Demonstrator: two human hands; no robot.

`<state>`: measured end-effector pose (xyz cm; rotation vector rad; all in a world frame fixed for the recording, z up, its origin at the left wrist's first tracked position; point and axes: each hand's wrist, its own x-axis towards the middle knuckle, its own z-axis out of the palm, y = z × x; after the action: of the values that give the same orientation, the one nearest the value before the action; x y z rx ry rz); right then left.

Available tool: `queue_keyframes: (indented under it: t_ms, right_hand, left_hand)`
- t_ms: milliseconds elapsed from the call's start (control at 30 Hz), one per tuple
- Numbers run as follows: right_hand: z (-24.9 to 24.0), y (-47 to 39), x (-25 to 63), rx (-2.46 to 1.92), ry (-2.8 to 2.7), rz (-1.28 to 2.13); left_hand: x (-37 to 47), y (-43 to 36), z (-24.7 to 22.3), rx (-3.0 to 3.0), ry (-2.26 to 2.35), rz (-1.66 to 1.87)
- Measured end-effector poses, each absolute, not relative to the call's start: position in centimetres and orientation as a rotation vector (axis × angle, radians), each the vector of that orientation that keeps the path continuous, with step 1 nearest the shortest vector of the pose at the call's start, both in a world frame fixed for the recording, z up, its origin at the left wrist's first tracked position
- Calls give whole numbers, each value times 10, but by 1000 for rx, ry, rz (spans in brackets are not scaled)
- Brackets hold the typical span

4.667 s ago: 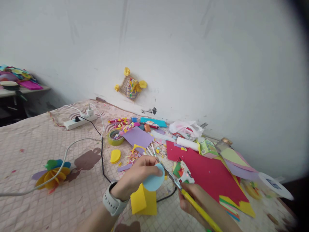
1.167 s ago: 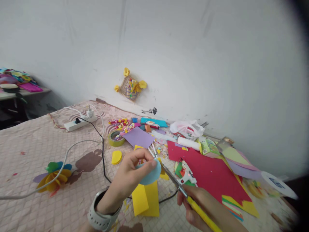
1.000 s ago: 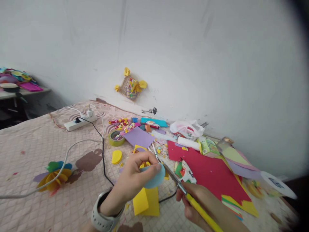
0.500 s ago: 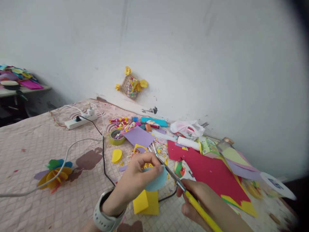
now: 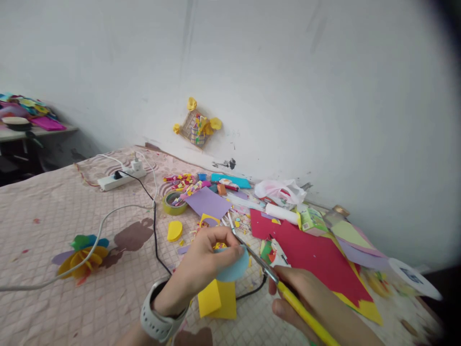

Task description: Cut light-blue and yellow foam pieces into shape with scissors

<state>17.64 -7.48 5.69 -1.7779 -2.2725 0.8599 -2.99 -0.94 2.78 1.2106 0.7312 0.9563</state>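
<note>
Blue disc [image 5: 235, 269] pinched in left grip [image 5: 211, 254]; scissors [image 5: 272, 275] clasped in right grip [image 5: 306, 290]; yellow sheets [image 5: 227, 302], glue gun [image 5: 280, 258] near.

Place: craft workspace | coloured sheets [image 5: 306, 259] | tape roll [image 5: 175, 210] | glue gun [image 5: 279, 256]

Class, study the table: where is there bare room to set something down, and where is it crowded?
The widest bare patch lies left, between the power strip and the multicoloured flower, save a few specks. Another lies between the flower and the watch. It is crowded from the tape across the purple sheet and red sheet to the box.
</note>
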Motion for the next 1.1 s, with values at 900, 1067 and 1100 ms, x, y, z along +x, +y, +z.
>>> queue_keyframes:
  t_ms: [900, 1067, 1100]
  right_hand:
    - [64, -82, 171, -1712, -2192, 863]
    - [60, -79, 179, -1642, -2307, 862]
    - [58, -78, 180, -1629, -2317, 871]
  left_hand:
    - [-30, -10, 29, 1182, 724, 949]
    - [-29, -10, 28, 1187, 729, 924]
    - [-29, -9, 28, 1188, 730, 924]
